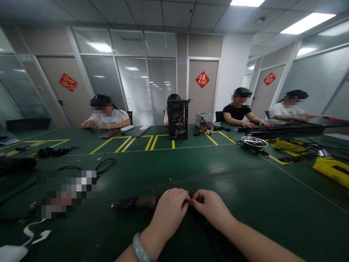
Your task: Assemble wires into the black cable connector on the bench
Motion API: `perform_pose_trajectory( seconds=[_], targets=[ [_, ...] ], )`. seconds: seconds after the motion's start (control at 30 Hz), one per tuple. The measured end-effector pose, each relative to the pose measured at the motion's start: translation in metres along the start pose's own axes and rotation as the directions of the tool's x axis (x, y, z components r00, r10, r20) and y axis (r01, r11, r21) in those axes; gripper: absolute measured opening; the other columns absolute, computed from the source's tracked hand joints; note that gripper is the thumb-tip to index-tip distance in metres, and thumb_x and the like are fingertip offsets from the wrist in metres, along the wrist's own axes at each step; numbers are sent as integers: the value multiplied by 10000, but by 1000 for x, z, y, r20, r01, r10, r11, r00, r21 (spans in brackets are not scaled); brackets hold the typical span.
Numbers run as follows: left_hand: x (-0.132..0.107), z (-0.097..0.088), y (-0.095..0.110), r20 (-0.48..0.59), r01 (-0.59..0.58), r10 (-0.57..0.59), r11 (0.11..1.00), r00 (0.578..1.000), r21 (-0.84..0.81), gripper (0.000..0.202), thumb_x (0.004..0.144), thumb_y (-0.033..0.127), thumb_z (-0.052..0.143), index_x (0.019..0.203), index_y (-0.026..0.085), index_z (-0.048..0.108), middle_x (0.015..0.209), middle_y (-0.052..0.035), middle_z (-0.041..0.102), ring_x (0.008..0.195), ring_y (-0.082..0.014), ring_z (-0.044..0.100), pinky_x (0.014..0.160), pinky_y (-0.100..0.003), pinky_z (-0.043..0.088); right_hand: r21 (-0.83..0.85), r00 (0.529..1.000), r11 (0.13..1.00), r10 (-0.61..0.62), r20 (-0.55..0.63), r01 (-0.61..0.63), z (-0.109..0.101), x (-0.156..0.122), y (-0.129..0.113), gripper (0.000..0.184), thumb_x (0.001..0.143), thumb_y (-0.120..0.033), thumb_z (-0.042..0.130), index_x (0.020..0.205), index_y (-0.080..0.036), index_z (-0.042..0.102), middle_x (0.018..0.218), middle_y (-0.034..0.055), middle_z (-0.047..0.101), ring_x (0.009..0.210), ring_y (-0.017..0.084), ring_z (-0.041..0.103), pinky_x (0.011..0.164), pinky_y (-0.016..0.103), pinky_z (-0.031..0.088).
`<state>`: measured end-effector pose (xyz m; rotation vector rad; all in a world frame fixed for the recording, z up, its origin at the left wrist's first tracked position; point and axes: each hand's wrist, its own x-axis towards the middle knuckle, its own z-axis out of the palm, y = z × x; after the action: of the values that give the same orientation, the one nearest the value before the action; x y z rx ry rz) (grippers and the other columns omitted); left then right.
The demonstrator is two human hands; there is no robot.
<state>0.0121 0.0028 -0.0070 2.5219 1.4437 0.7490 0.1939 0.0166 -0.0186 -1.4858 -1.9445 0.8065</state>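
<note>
Pinches with the left hand (pixel 170 207) and the right hand (pixel 211 207), both curled narrow, fingertips meeting on a small dark piece (pixel 191 199) just above the green desk (pixel 245 189); too small to tell what kind. Has a dark cylinder (pixel 133 203) just beside the left hand, flat on the desk, one end hidden behind the knuckles. Cannot tell whether joined to the pinched piece.

Judged from here: could lose the piece, given so slight a fingertip grip, and would struggle to spot it again against the dark desk and the dark cable-like tangle (pixel 209 236) between the forearms. Could knock or roll the cylinder with a sideways nudge of the left hand. Might catch the pale wristband (pixel 139 249) on the tangle. Covers the contact point with the knuckles, so could easily misjudge a pull or twist.
</note>
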Motion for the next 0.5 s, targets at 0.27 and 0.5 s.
perform_pose_trajectory(
  seconds=[0.27,0.5],
  targets=[
    [0,0,-2,-5,22,-22,1000,1000,18,140,819,130,587,910,236,592,1138,-7,624,1041,-214,566,941,-389,404,18,999,1000,20,-39,-19,7,1,4,119,800,-263,617,728,-192,680,652,-16,689,567,126,612,518,190,383],
    [-2,0,0,-13,26,-26,1000,1000,-9,159,802,103,561,886,234,592,1067,6,636,1022,-201,566,932,-370,400,31,1000,1000,-2,-24,3,6,0,4,137,813,-283,619,737,-198,696,665,-12,694,582,128,610,527,198,376]
  ],
)
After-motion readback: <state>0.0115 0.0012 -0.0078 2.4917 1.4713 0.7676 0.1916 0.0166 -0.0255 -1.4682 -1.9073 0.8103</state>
